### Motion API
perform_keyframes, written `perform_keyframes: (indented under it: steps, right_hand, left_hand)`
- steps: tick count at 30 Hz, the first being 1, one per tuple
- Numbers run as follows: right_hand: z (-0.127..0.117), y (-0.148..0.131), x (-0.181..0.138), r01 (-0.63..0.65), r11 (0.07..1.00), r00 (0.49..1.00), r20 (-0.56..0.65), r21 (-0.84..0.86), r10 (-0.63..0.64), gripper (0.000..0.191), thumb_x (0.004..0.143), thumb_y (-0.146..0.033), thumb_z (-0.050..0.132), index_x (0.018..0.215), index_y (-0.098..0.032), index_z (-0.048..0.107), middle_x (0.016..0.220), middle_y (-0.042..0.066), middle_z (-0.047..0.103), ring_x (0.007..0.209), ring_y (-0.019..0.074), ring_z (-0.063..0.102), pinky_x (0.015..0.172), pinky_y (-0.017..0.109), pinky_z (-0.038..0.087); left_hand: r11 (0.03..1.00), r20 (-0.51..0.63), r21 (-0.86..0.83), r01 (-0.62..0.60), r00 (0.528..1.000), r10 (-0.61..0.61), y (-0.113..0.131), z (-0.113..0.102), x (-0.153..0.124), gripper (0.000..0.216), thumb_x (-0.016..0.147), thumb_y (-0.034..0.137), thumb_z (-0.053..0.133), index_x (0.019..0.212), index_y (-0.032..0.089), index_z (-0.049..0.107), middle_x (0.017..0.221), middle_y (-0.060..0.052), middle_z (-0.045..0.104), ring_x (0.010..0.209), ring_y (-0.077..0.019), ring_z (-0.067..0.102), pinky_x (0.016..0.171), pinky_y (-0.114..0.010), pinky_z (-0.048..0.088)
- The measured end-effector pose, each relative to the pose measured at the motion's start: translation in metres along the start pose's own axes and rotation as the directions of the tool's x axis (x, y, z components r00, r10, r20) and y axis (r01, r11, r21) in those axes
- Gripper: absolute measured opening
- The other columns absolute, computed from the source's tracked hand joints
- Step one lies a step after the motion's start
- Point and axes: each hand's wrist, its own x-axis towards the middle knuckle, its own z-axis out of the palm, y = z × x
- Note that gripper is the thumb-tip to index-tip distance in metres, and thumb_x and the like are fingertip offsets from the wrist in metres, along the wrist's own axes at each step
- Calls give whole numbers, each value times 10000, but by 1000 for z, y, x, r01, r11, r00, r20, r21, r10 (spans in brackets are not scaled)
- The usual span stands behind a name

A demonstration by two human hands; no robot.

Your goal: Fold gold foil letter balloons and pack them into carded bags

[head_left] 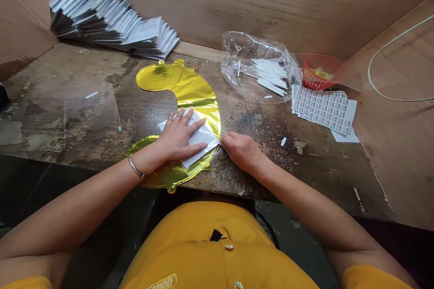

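A flat gold foil balloon [198, 88], curved in shape, lies on the wooden table in front of me. On top of it rests a white printed packet [203, 137] in clear plastic. My left hand [181, 137] presses flat on this packet with its fingers spread. At the packet's right corner, the fingers of my right hand [240, 149] are pinched together on the clear plastic edge. The balloon's lower part is partly covered by my left hand and the packet.
A row of white packets [111, 18] leans along the back left. Clear plastic sleeves [91, 113] lie at left. At back right are a plastic bag [233, 49] of white sticks [269, 72], a red basket [313, 79] and sticker sheets [323, 108]. A white cable [373, 65] hangs at right.
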Motion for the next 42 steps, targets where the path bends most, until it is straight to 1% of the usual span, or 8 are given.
perform_keyframes:
  steps: [7,11,15,19,26,32,36,42]
  right_hand:
    - [8,-6,-15,256,944,958,-181,207,-221,271,958,-125,469,1148,-159,658,1229,118,676,1166,213,603,986,382,513]
    - [13,-8,-36,173,960,976,-171,219,-137,302,934,-109,506,1185,-150,669,1236,137,672,1177,242,614,1011,430,524]
    - [5,-22,-41,102,978,980,-185,184,-68,292,916,-97,515,1150,-119,687,1225,179,669,1154,283,620,1010,475,520]
    - [-8,-36,-24,149,967,968,-229,205,-101,188,926,-150,521,943,-157,708,1083,144,714,1060,271,621,979,491,510]
    - [3,-31,0,184,842,981,-142,507,-129,28,868,-167,625,854,-167,648,875,83,652,868,209,593,777,343,525]
    - [1,-49,-7,256,889,966,-115,380,-230,217,957,-187,483,1098,-160,645,1028,125,636,981,235,542,868,393,506]
    - [3,-58,-13,331,856,943,-171,398,-285,210,955,-128,468,1022,-128,667,999,124,655,987,221,540,890,366,505]
    - [2,-58,-16,276,881,960,-146,384,-237,218,959,-156,478,1098,-150,646,1038,123,651,988,231,532,876,396,502]
  left_hand:
    - [993,-94,-18,-121,988,119,4,-13,-2,745,838,601,583,1470,253,397,1579,-165,252,1430,-452,208,1119,-645,167]
    - [963,-243,-85,-255,943,228,5,-18,-39,319,937,263,499,1207,187,652,1274,-127,634,1180,-275,570,1019,-459,445]
    - [857,-222,-192,-477,872,436,-1,3,-80,312,935,158,485,1183,214,665,1213,-71,687,1188,-217,603,1030,-400,485]
    - [862,-258,-222,-456,880,399,-1,19,-83,331,962,168,465,1250,216,621,1308,-81,631,1279,-216,539,1102,-448,432]
    - [891,-249,-217,-399,905,345,-1,14,-75,311,977,225,448,1216,157,635,1313,-109,624,1267,-231,548,1111,-446,411]
    - [919,-208,-135,-371,917,339,-1,14,-80,330,1000,229,393,1214,178,639,1298,-83,638,1267,-229,549,1130,-475,350]
    - [916,-225,-125,-382,910,349,-1,15,-78,320,997,214,401,1196,175,648,1292,-81,641,1242,-229,571,1116,-465,365]
    - [908,-273,-81,-411,885,377,-2,17,-78,297,981,192,435,1184,161,650,1249,-86,668,1206,-229,598,1098,-450,378]
